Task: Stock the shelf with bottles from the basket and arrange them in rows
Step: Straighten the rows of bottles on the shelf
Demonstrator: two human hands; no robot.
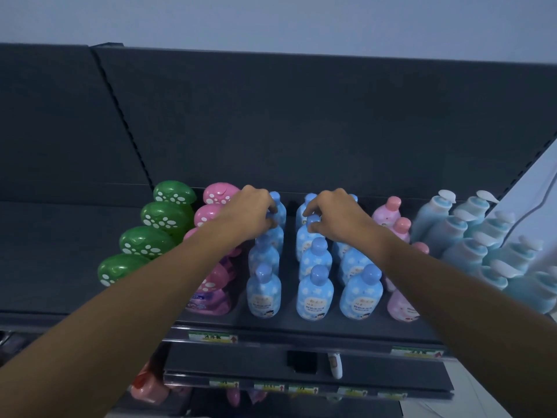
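Note:
Three rows of small blue bottles point(315, 292) with rounded blue caps stand front to back on the dark shelf point(301, 328). My left hand point(251, 214) reaches to the back of the left row, its fingers curled round the cap of a blue bottle point(278, 211) there. My right hand point(334, 214) is over the back of the middle row and pinches the cap of another blue bottle point(307, 236). The rearmost bottles are partly hidden by both hands. No basket is in view.
Green mushroom-shaped bottles point(156, 220) and pink ones point(211, 215) stand left of the blue rows. Pink round-capped bottles point(391, 212) and light blue pump bottles point(470, 233) stand to the right. A dark back panel point(301, 122) rises behind. Lower shelves with price tags point(212, 337) sit below.

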